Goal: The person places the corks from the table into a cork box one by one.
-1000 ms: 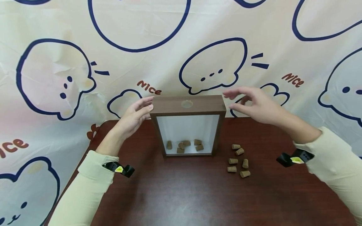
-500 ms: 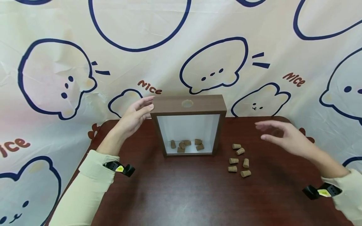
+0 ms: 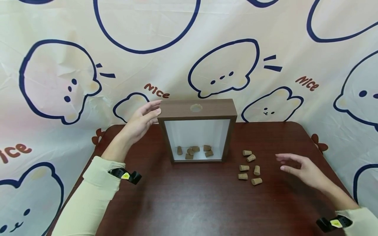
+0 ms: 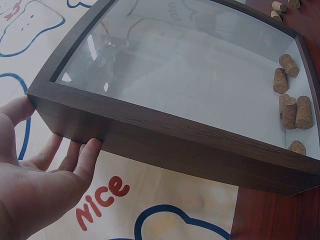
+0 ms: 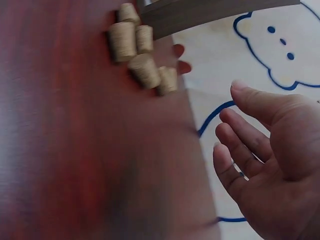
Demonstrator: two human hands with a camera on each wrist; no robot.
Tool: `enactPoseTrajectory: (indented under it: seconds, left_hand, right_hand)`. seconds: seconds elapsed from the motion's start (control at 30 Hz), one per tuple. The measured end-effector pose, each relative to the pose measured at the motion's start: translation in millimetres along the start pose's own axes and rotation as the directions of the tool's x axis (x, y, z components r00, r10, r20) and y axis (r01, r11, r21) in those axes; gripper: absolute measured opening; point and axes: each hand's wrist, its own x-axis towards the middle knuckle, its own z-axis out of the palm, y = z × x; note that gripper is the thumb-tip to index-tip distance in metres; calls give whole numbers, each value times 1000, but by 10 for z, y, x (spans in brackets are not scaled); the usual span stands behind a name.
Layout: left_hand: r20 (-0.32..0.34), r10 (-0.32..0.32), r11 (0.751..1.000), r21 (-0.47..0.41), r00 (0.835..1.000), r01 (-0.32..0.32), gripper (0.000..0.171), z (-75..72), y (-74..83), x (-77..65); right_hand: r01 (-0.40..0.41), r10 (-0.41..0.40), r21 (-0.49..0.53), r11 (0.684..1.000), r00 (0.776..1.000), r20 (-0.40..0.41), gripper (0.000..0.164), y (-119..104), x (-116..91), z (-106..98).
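A brown-framed shadow box (image 3: 198, 109) with a clear front stands upright on the table, a round hole (image 3: 196, 108) in its top. Several corks (image 3: 189, 151) lie on the floor inside it. My left hand (image 3: 138, 123) touches the box's upper left side; in the left wrist view its thumb (image 4: 19, 111) meets the top corner and the fingertips rest along the side panel (image 4: 125, 135). To the right of the box, several loose corks (image 3: 250, 167) lie on the table. My right hand (image 3: 305, 170) is just right of them with nothing in it, its fingers loosely extended.
The dark red-brown table (image 3: 189, 203) reaches back to a pale cloth backdrop (image 3: 165, 72) printed with blue cartoon outlines. Wrist cameras (image 3: 125, 175) are strapped on both sleeves.
My right hand has moved from beside the box's top right corner, first rightward, then down toward the table beside the loose corks. The left hand stays on the box.
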Motion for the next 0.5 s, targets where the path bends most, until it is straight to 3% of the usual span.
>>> enactPoseTrajectory:
  seconds: [0.2, 0.5]
  left_hand:
    - [-1, -4, 1000, -7, 1000, 4, 59, -1, 11, -4]
    - [-2, -7, 1000, -3, 1000, 7, 60, -9, -2, 0]
  right_hand:
    - [-43, 41, 69, 997, 999, 35, 40, 170, -109, 199]
    - [-41, 40, 55, 998, 999, 20, 40, 251, -52, 429]
